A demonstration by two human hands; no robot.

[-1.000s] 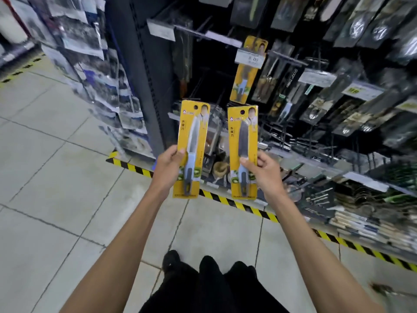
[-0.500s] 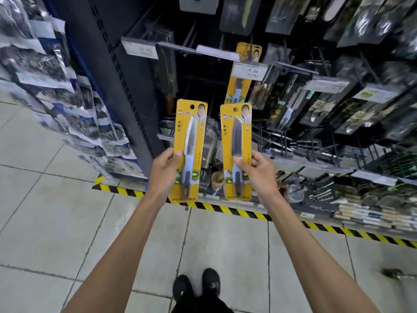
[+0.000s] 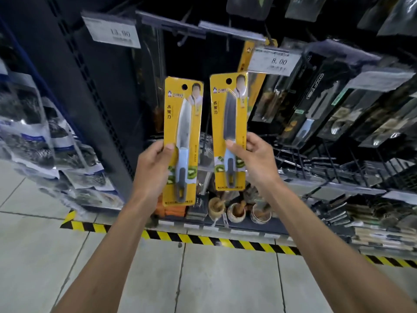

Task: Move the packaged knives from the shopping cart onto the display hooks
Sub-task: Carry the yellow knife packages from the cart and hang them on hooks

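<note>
I hold two packaged knives upright in front of the display. My left hand (image 3: 153,168) grips the left yellow knife card (image 3: 182,123) by its lower half, thumb across the front. My right hand (image 3: 255,161) pinches the right yellow knife card (image 3: 228,114) at mid height. Each card has a hang hole at its top. Just above and behind the right card, a matching yellow package (image 3: 249,62) hangs on a display hook behind an 8.00 price tag (image 3: 276,62). The shopping cart is out of view.
A 13.90 price tag (image 3: 112,32) sits on a hook at upper left. Dark packaged utensils (image 3: 334,105) fill the hooks to the right. Small mortars (image 3: 237,212) stand on the bottom shelf. Black-yellow hazard tape (image 3: 203,240) edges the tiled floor. Bagged goods (image 3: 33,136) hang at left.
I have stepped closer to the display; the shelves and tags look larger. Both hands have raised the two knife cards toward the hook with the 8.00 tag.
</note>
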